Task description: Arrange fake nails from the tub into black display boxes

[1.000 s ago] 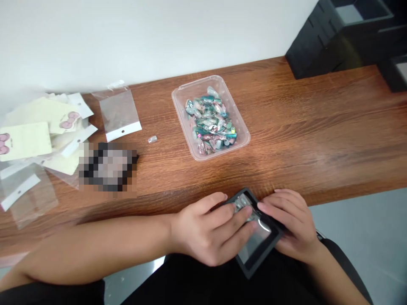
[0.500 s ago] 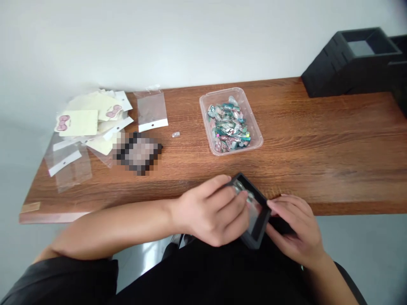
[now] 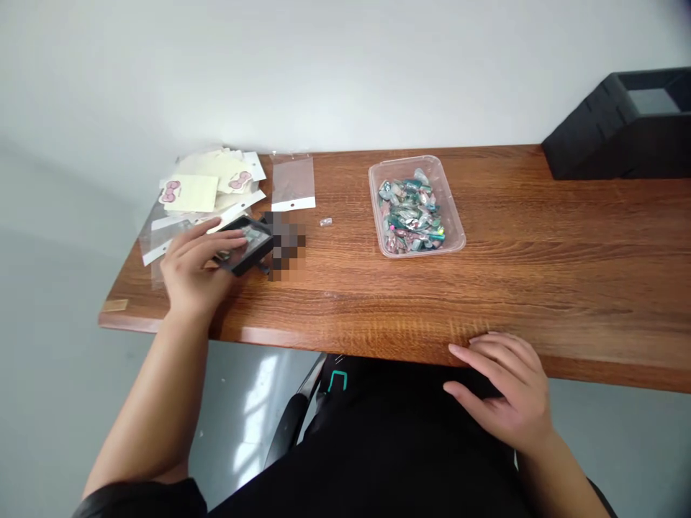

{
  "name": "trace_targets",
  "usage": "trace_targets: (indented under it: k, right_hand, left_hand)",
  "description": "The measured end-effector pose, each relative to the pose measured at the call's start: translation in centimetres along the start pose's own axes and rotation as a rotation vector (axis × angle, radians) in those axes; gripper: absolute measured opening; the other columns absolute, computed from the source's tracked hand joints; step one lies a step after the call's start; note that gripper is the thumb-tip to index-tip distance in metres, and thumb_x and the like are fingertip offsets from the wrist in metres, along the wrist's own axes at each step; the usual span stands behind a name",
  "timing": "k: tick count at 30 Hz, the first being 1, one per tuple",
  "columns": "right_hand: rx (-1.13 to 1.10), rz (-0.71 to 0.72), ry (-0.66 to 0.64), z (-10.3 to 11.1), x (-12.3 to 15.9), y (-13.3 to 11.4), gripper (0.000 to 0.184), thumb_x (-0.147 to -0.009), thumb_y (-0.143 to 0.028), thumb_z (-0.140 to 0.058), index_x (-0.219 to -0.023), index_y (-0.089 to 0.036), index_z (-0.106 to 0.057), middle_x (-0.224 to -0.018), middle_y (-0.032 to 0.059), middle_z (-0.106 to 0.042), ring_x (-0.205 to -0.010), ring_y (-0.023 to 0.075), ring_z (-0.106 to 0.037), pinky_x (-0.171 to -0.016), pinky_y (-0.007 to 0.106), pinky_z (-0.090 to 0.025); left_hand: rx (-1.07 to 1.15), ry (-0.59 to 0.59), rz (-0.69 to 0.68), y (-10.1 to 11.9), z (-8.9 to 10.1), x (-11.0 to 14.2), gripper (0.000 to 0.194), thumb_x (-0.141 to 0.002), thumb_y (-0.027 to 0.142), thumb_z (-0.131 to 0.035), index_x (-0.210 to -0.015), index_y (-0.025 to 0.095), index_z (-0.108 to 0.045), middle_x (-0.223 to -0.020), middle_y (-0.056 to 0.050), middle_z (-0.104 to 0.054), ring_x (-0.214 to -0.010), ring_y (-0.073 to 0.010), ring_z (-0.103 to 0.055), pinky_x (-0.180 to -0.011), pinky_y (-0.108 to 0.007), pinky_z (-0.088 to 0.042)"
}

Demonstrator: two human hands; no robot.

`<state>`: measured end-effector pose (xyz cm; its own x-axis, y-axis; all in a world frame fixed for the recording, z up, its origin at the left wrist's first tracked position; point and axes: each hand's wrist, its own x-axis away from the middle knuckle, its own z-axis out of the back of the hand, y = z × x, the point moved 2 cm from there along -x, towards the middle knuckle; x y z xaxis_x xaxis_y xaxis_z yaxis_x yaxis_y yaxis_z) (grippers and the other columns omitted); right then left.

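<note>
My left hand [image 3: 197, 270] grips a small black open box [image 3: 255, 257] by its left side, fingers over its top. Greenish nail-tip-like pieces show inside the box, partly covered by my fingers. The box is held at the left of the table, overlapping a pixelated dark object [image 3: 286, 243]. At the table's front edge my right hand [image 3: 507, 392] rests with thumb and fingers apart and nothing in it. A clear plastic tub [image 3: 458, 229] holds many teal, pink and clear press-on nails [image 3: 410, 216]. One small clear piece [image 3: 325, 222] lies alone left of the tub.
Pale cards with pink bows [image 3: 197, 193] and clear bags lie heaped at the back left. A clear bag with a white strip [image 3: 292, 180] lies beside them. A black bin [image 3: 588, 133] stands at the back right of the wooden table [image 3: 540, 266].
My left hand has carried the black box leftward from the front edge to beside the cards. My right hand has let go of it and stays at the edge. The view has shifted slightly.
</note>
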<state>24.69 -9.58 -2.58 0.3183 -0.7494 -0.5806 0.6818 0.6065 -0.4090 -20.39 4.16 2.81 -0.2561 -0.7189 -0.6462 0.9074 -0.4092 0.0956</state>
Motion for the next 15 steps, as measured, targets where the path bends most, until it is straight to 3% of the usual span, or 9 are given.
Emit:
trace_targets:
  k: [7, 11, 15]
  right_hand:
    - [0.019, -0.035, 0.027, -0.1, 0.3, -0.4, 0.026, -0.087, -0.022, -0.079, -0.112, -0.019, -0.071, -0.097, 0.005, -0.07, -0.097, 0.0194, -0.064, -0.094, 0.041, -0.053]
    - [0.009, -0.046, 0.046, -0.2, 0.6, -0.2, 0.026, -0.086, -0.021, -0.079, -0.111, -0.022, -0.072, -0.097, 0.0033, -0.07, -0.096, 0.0189, -0.066, -0.095, 0.041, -0.055]
    - [0.011, -0.033, 0.054, -0.4, 0.7, 0.0, 0.027, -0.083, -0.02, -0.08, -0.109, -0.022, -0.073, -0.095, 0.0031, -0.071, -0.095, 0.0194, -0.067, -0.093, 0.04, -0.056]
  left_hand:
    - [0.062, -0.363, 0.018, 0.8, -0.7, -1.6, 0.048, -0.093, 0.046, -0.067, -0.133, 0.02, -0.067, -0.145, -0.006, -0.066, -0.145, -0.0285, -0.055, -0.121, -0.054, -0.046]
    - [0.14, -0.459, 0.062, 1.1, -0.5, -1.7, 0.056, -0.088, 0.062, -0.07, -0.129, 0.024, -0.067, -0.15, -0.007, -0.062, -0.148, -0.0318, -0.05, -0.123, -0.057, -0.042]
    - [0.133, -0.452, 0.03, 1.5, -0.1, -1.4, 0.053, -0.084, 0.057, -0.079, -0.119, 0.019, -0.069, -0.144, -0.009, -0.067, -0.143, -0.03, -0.056, -0.119, -0.054, -0.046]
